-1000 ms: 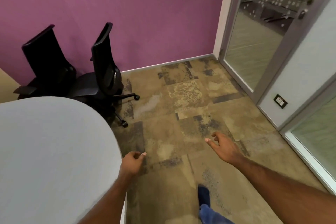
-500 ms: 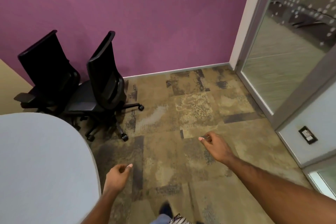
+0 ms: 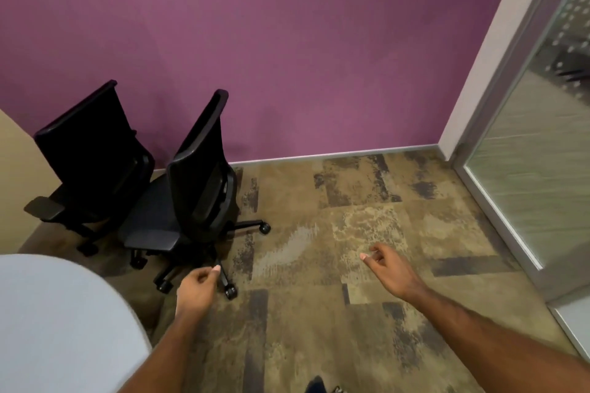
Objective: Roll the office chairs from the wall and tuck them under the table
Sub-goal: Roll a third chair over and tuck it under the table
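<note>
Chairs (image 3: 191,188) nearer, by purple wall (image 3: 287,41), mottled carpet (image 3: 351,201) (left hand (image 3: 194,290), right hand (image 3: 392,271): fingers (image 3: 375,252) loose, empty)

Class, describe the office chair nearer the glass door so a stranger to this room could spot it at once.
Find the purple wall; at its left end, beyond the grey table, stand two black chairs. Take the right-hand chair, its backrest seen edge-on. Unlike the corner chair, it borders open carpet, one castor leg pointing toward the glass door.

Both bare forearms reach forward, the left hand (image 3: 196,289) loosely curled with its thumb up, the right hand (image 3: 388,266) held further out, fingers relaxed and holding nothing.
</note>
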`<state>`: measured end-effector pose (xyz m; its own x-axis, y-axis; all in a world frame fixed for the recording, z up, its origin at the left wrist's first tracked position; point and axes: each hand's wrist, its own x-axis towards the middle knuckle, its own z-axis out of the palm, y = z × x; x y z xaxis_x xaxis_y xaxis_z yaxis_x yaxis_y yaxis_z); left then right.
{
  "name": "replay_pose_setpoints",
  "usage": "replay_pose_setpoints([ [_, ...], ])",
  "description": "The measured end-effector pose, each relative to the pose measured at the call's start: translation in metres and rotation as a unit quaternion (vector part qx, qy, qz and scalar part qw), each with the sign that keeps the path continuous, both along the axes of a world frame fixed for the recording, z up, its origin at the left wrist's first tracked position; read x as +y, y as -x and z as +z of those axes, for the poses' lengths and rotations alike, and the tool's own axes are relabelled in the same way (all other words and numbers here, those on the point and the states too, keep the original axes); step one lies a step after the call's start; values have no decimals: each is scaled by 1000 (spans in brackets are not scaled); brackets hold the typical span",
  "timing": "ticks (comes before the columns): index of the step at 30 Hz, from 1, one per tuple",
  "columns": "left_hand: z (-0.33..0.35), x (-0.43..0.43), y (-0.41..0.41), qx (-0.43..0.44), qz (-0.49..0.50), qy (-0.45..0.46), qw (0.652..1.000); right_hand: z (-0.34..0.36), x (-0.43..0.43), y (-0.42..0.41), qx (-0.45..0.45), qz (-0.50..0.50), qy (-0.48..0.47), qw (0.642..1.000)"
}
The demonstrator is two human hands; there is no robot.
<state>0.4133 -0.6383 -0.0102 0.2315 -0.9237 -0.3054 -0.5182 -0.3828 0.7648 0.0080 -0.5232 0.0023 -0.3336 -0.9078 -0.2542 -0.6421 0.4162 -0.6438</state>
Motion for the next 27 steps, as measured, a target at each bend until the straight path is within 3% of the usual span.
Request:
replay_pose_setpoints([
  [7,66,-154,17,-61,-15,123,990,17,-123,3,-6,14,23,1000],
  [12,93,-239,34,-249,-60,255,932,6,-196,11,1,46,12,999],
  [16,99,-302,48,-320,-174,155,918,-4,-267,29,-10,85,2,996],
  [20,101,-342,65,-384,-215,147,886,-5,-338,48,-17,118,-7,993],
  [27,101,-391,84,-352,-158,18,922,13,-475,66,-16,199,16,980],
])
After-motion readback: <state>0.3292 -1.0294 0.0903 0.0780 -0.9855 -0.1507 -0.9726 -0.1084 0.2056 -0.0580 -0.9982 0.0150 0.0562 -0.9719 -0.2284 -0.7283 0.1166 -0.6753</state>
